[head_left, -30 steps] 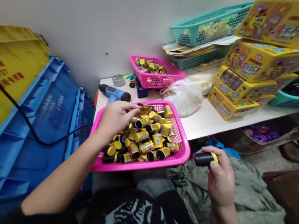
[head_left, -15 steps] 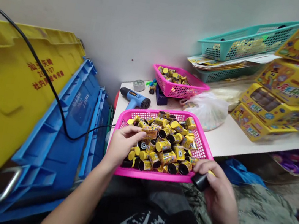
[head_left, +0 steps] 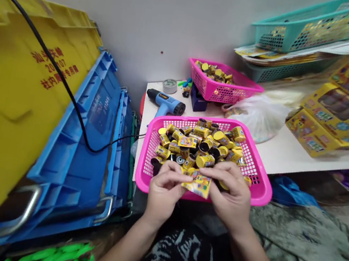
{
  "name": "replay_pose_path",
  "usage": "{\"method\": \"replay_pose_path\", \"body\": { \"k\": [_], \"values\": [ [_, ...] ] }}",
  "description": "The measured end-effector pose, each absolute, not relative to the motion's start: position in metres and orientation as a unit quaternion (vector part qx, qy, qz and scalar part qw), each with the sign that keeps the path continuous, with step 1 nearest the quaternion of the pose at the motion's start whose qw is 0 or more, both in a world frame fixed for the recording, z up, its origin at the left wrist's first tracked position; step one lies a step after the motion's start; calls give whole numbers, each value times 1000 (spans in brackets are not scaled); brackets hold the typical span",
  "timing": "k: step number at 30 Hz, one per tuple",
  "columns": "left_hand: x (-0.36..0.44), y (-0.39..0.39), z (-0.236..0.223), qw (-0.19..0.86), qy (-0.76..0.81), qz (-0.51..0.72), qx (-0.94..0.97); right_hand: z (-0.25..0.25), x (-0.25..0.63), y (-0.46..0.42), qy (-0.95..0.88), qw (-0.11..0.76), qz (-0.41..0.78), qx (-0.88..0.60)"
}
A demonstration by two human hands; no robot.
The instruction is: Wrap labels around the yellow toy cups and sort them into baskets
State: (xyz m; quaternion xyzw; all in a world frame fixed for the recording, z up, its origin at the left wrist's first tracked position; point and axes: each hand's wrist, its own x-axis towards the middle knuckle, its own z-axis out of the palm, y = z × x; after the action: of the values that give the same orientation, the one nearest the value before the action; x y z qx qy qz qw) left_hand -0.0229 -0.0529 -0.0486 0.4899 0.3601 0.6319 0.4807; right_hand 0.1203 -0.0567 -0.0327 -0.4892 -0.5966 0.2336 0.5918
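Note:
Between my two hands is a small flat yellow printed wrapper point(head_left: 199, 184), held just over the near rim of a pink basket point(head_left: 263, 193). My left hand point(head_left: 166, 187) pinches its left edge with thumb and forefinger. The fingers of my right hand point(head_left: 232, 194) are closed on its right side. Small yellow-and-black canisters point(head_left: 205, 160) fill the basket, lying at all angles. On top of them rests another printed wrapper point(head_left: 187, 142). Whether anything sits behind the curled fingers is hidden.
Behind the basket lie a blue heat gun point(head_left: 166, 102), a tape roll point(head_left: 169, 86) and a second pink basket point(head_left: 222, 91). To the right stand a white plastic bag point(head_left: 260, 118) and stacked yellow boxes point(head_left: 323, 129). Blue crates point(head_left: 84, 141) flank the left, crossed by a black cable point(head_left: 63, 90).
My right hand has moved left from the basket's right corner, and the black canister it held no longer shows. Both hands now meet at one wrapper. The view has shifted slightly.

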Motion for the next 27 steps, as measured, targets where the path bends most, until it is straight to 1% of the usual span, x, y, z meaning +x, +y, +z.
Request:
{"method": "replay_pose_path", "body": {
  "k": [1,3,4,5,8,11,13,14,17,19,22,25,27],
  "values": [
    [-30,-53,-53,393,342,634,571,-34,122,-58,-589,592,225,-502],
    [-42,-53,-59,256,311,636,658,-35,125,-60,-553,582,283,-525],
    [-46,-53,-61,225,305,640,669,-36,127,-60,-533,573,336,-524],
    [-49,-52,-62,219,306,642,668,-36,129,-60,-519,562,391,-512],
    [-55,-50,-61,294,315,619,657,-33,135,-60,-533,512,508,-442],
    [-60,-50,-56,424,310,540,658,-27,136,-60,-598,413,553,-408],
    [-63,-52,-51,498,317,499,635,-25,129,-61,-600,379,566,-419],
    [-62,-54,-50,534,326,494,604,-25,124,-63,-577,389,573,-433],
    [-56,-60,-47,634,359,496,473,-30,107,-66,-472,467,580,-472],
    [-50,-62,-45,654,393,492,419,-33,102,-66,-461,487,560,-487],
    [-50,-60,-38,632,456,461,424,-32,111,-64,-514,477,509,-499],
    [-57,-57,-28,640,482,377,465,-29,127,-61,-584,428,491,-484],
    [-60,-57,-24,642,479,352,485,-30,132,-59,-618,389,489,-478]
  ]
}}
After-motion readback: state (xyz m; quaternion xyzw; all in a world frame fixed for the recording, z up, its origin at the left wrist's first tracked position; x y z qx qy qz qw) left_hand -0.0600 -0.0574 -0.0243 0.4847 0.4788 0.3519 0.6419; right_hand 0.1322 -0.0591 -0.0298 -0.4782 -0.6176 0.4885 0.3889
